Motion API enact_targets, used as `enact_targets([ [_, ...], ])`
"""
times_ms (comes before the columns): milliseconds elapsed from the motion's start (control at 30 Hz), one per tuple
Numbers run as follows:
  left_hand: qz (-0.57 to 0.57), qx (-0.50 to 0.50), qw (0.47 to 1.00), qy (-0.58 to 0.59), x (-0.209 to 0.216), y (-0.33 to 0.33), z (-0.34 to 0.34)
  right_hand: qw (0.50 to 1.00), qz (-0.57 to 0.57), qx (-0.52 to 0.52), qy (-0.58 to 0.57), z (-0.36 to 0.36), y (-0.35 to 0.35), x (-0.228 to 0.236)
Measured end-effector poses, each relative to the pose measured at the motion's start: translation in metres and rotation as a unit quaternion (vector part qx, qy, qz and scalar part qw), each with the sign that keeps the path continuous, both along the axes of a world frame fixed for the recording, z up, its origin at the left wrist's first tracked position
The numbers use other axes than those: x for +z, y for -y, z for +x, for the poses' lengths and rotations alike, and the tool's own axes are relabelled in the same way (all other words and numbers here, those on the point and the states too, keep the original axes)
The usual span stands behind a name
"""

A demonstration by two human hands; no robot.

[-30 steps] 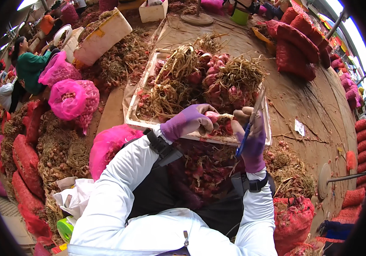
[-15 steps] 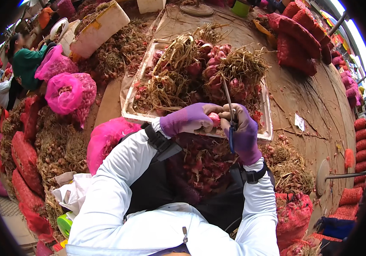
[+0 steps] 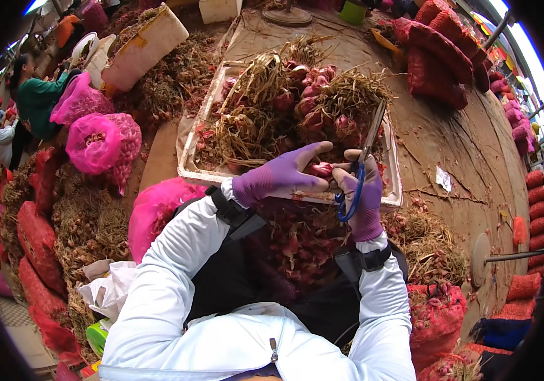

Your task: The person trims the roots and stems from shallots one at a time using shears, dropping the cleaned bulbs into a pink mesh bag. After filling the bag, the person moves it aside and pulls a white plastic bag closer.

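Both hands wear purple gloves with greyish fingertips. My left hand (image 3: 283, 173) is over the near rim of a white foam box (image 3: 191, 149), its thumb and fingers spread apart. A reddish shallot (image 3: 321, 169) sits between those fingers and the fingertips of my right hand (image 3: 366, 202); which of them supports it, I cannot tell. My right hand grips scissors (image 3: 373, 132) by their blue handle loops, the long blades pointing up and away. Bunches of shallots with dry stalks (image 3: 319, 95) fill the box. Below my hands, loose shallots (image 3: 300, 247) lie between my legs.
Pink net bags (image 3: 97, 143) and a person in green (image 3: 38, 105) are at the left. Dry stalks (image 3: 427, 247) and a red net bag (image 3: 436, 317) lie to my right. Large red sacks (image 3: 437, 70) stand at the far right. A tilted foam box (image 3: 148, 54) is at the far left.
My left fingers have spread from a closed pinch around the shallot. The scissors have swung to the right, away from the shallot, and their blue loops show more clearly.
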State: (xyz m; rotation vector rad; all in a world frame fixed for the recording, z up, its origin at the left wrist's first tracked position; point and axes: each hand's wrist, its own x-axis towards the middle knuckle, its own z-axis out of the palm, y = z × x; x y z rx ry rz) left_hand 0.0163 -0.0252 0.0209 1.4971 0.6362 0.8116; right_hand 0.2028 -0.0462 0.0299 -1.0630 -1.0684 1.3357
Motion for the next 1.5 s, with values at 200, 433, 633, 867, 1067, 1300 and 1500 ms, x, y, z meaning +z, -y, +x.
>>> enact_targets([
  [200, 0.154, 0.021, 0.988, 0.007, 0.007, 0.001, 0.003, 0.998, -0.069, -0.012, 0.005, 0.005, -0.003, 0.012],
  [433, 0.041, 0.045, 0.989, 0.134, 0.011, 0.002, 0.001, 0.992, -0.125, 0.026, -0.010, 0.039, -0.018, -0.009],
  [633, -0.181, 0.051, 0.947, 0.260, 0.002, -0.015, -0.014, 0.995, 0.047, -0.071, 0.056, 0.023, -0.024, -0.016],
  [867, -0.201, 0.045, 0.945, 0.253, -0.002, -0.017, -0.019, 0.947, 0.123, 0.067, 0.288, -0.001, -0.003, 0.001],
  [1067, -0.189, 0.063, 0.957, 0.211, -0.002, -0.018, -0.015, 0.921, 0.092, 0.100, 0.364, -0.001, 0.001, 0.005],
  [1300, -0.226, 0.015, 0.957, 0.183, 0.006, -0.010, -0.017, 0.997, 0.052, 0.015, 0.058, 0.013, -0.013, -0.006],
  [1500, -0.215, 0.031, 0.951, 0.221, -0.004, -0.012, -0.010, 0.934, 0.140, 0.043, 0.326, 0.003, 0.001, -0.001],
])
